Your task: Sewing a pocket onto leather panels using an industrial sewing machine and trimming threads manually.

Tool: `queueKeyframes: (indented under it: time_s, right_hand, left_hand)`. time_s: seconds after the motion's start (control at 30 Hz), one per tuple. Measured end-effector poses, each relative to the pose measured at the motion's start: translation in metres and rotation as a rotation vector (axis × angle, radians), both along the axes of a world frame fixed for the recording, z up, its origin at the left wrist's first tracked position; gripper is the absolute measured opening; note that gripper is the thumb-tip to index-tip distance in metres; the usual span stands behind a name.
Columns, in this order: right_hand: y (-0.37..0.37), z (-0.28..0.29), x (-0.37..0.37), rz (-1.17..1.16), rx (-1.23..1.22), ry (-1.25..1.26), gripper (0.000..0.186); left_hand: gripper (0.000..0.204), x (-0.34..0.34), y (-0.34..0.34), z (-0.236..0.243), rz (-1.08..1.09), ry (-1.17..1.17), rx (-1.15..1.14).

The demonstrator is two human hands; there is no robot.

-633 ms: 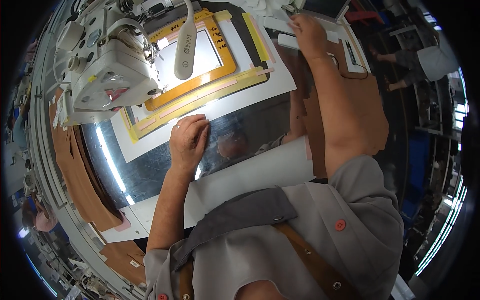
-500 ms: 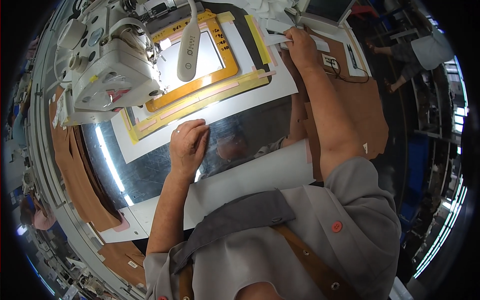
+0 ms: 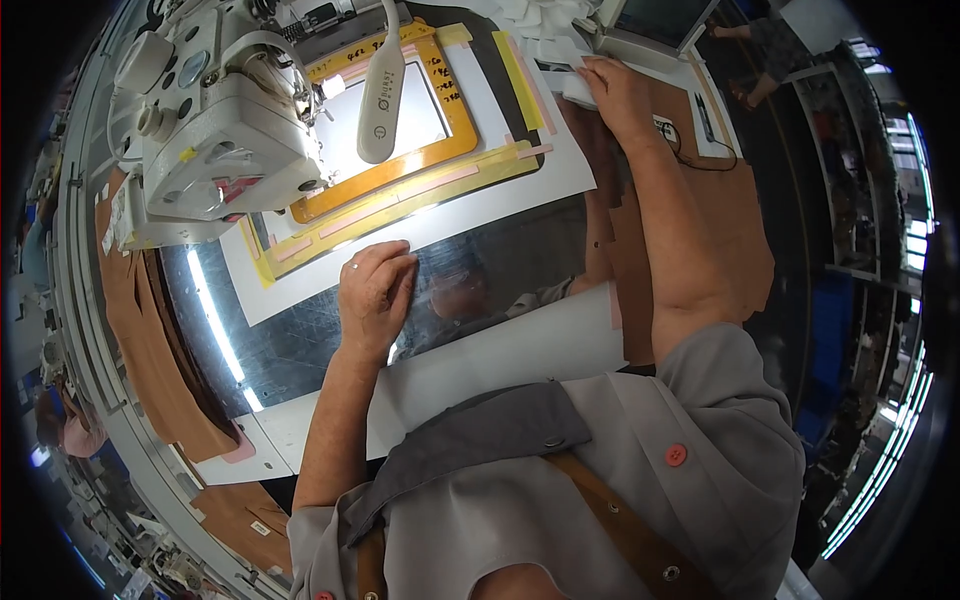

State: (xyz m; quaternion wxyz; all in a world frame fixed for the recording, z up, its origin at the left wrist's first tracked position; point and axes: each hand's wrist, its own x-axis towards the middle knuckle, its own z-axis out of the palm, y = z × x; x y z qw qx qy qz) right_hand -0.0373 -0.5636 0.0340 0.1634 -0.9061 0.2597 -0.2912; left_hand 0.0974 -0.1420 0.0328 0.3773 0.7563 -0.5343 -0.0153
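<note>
My left hand (image 3: 375, 295) rests on the dark glossy plate (image 3: 480, 290), its fingers curled loosely together beside the near edge of a white sheet (image 3: 440, 235). Nothing shows in that hand. On the sheet lies an orange frame (image 3: 462, 125) bordered by yellow and pink tape strips. My right hand (image 3: 618, 95) reaches to the far right, its fingers closed on a white folded piece (image 3: 577, 90), paper or cloth, near the base of a screen. The fingertips are partly hidden. A sewing machine head (image 3: 230, 130) stands over the frame's left side.
A white wand-like lamp (image 3: 379, 105) hangs over the frame. Brown pieces lie stacked at the left (image 3: 150, 340) and spread at the right (image 3: 700, 220). Tweezers (image 3: 704, 115) and a dark cord lie by the screen (image 3: 660, 20). Another person (image 3: 765, 50) is at the upper right.
My right hand has shifted slightly right, and the loose white flaps under it have drawn together into a more compact piece. The left hand stays put. The person at the upper right has moved farther up.
</note>
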Motion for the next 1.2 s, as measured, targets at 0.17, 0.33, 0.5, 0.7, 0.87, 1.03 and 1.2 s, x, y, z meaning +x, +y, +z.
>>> queueKeyframes:
  time_s: [0.17, 0.33, 0.5, 0.7, 0.87, 1.03, 1.2]
  right_hand:
    - [0.063, 0.031, 0.017, 0.144, -0.296, -0.131, 0.012]
    - [0.193, 0.012, 0.023, 0.529, -0.308, -0.050, 0.011]
    - [0.242, -0.010, 0.035, 0.547, -0.201, -0.058, 0.013]
    - [0.241, -0.001, 0.038, 0.482, -0.245, -0.087, 0.012]
    - [0.222, -0.001, 0.032, 0.411, -0.215, -0.045, 0.011]
    - [0.210, -0.013, 0.030, 0.454, 0.187, -0.022, 0.012]
    - [0.205, -0.001, 0.031, 0.516, 0.358, -0.048, 0.013]
  left_hand:
    - [0.036, -0.007, -0.005, 0.003, 0.033, -0.036, -0.032]
    - [0.053, -0.012, -0.032, 0.021, 0.013, -0.292, -0.040]
    - [0.035, -0.002, -0.014, 0.001, 0.044, -0.282, 0.137]
    - [0.030, 0.024, 0.014, -0.001, 0.052, -0.356, -0.012]
    - [0.025, 0.048, 0.028, -0.016, 0.166, -0.397, -0.063]
    - [0.021, 0.057, 0.026, -0.019, 0.229, -0.409, -0.043]
    - [0.025, 0.056, 0.025, -0.025, 0.262, -0.379, 0.053]
